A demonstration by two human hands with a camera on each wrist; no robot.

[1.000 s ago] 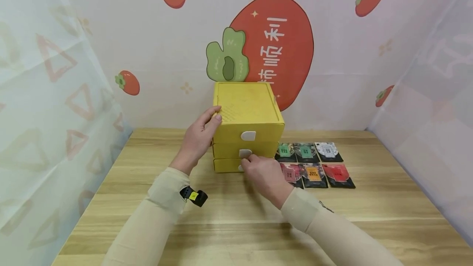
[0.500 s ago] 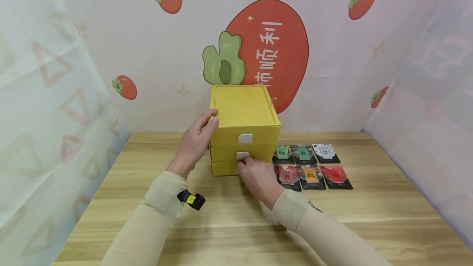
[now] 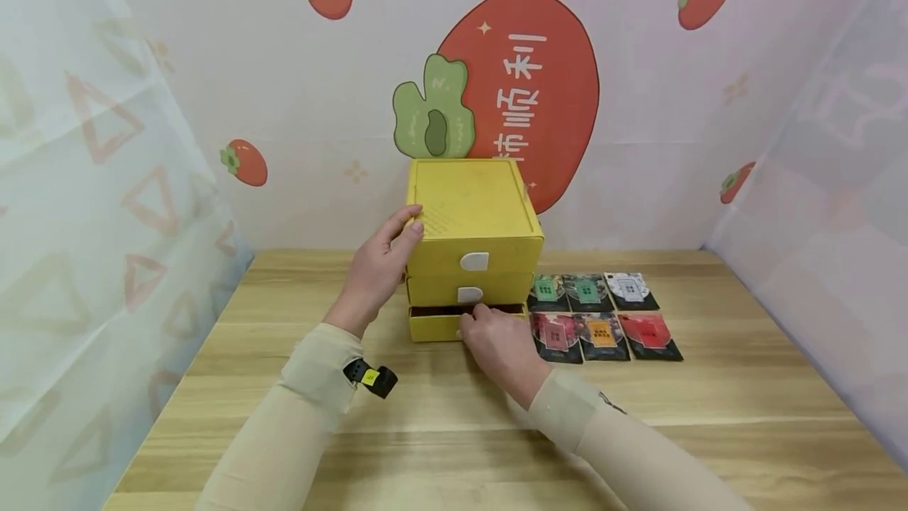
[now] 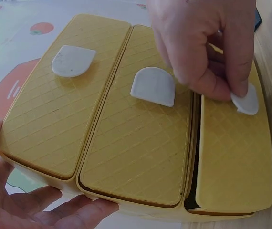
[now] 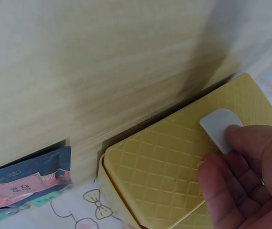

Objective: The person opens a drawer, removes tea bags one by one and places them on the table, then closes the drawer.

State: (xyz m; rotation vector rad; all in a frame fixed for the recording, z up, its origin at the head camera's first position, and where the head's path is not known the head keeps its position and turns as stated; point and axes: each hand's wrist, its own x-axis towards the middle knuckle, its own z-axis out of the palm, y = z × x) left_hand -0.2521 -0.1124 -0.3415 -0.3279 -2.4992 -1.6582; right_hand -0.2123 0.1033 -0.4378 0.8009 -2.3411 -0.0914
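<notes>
A yellow three-drawer box (image 3: pixel 475 195) stands on the table, each drawer front bearing a white tab handle. My left hand (image 3: pixel 376 274) steadies its upper left corner; in the left wrist view the extended fingers (image 4: pixel 86 214) lie along the side wall. My right hand (image 3: pixel 500 345) is at the bottom drawer (image 3: pixel 434 328), pinching that drawer's white handle (image 5: pixel 220 128) between thumb and fingers. The bottom drawer stands slightly out, with a dark gap along its top edge. The top drawer (image 4: pixel 64 105) and middle drawer (image 4: pixel 138 129) are closed.
To the right of the box lie several flat dark packets in two rows, among them a red one (image 3: pixel 649 336), an orange one (image 3: pixel 601 336) and a white one (image 3: pixel 630 292). A printed cloth backdrop (image 3: pixel 319 101) rises behind and beside the wooden table (image 3: pixel 426 448).
The bottom drawer has come forward a little, opening a dark gap above its front. My right hand has moved toward me with the handle. The left hand stays on the box.
</notes>
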